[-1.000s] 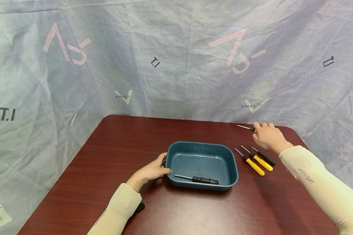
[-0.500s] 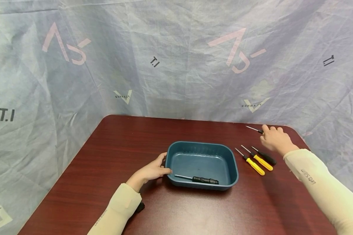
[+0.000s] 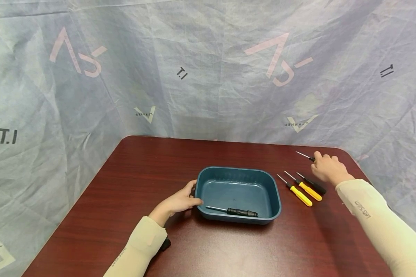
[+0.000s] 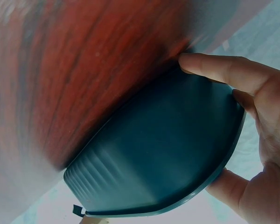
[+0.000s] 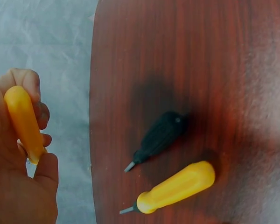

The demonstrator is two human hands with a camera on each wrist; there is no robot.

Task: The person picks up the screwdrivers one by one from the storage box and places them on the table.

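My left hand (image 3: 178,199) grips the left end of a dark teal plastic tub (image 3: 234,192), thumb over the rim and fingers along the outer wall. In the left wrist view the tub's outside (image 4: 149,144) fills the middle. Inside the tub, along its near wall, lies a black-handled screwdriver (image 3: 242,212). At the back right my right hand (image 3: 328,168) holds a yellow-handled screwdriver (image 5: 25,123) above the table, its shaft (image 3: 303,155) pointing left. Below that hand, two yellow-handled screwdrivers (image 3: 301,196) and a black-handled one (image 3: 316,186) lie side by side.
The dark red wooden table (image 3: 152,157) has rounded far corners. A grey printed cloth (image 3: 208,77) hangs behind it. Part of a black object (image 3: 165,244) shows beside the left sleeve.
My right hand has moved right and slightly nearer, carrying the yellow-handled screwdriver. My left hand and the tub have stayed in place.
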